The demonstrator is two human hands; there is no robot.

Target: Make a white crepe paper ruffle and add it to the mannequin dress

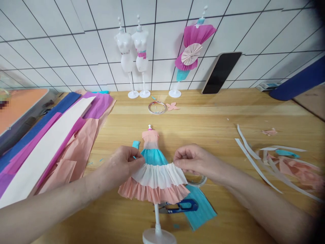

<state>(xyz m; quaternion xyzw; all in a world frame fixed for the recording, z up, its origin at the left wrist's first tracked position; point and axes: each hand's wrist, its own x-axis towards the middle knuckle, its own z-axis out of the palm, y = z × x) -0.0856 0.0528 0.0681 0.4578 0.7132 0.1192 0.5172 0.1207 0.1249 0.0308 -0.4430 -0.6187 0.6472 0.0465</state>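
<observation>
A small doll mannequin (150,135) lies on the wooden table (228,115), base toward me. It wears a crepe-paper dress (154,176) with a peach top and teal, white and peach ruffled tiers. My left hand (124,164) pinches the white tier at its left edge. At the tier's right edge, my right hand (193,159) pinches the same white band. Both hands are closed on the paper. Blue snips (181,206) lie under the skirt's hem on a teal crepe strip (200,210).
Crepe paper sheets (50,145) in blue, white, magenta and peach cover the left side. Paper scraps (279,162) lie at right. Against the tiled wall stand two bare mannequins (133,47), a magenta-dressed one (190,51) and a phone (220,73). A tape roll (156,107) sits mid-table.
</observation>
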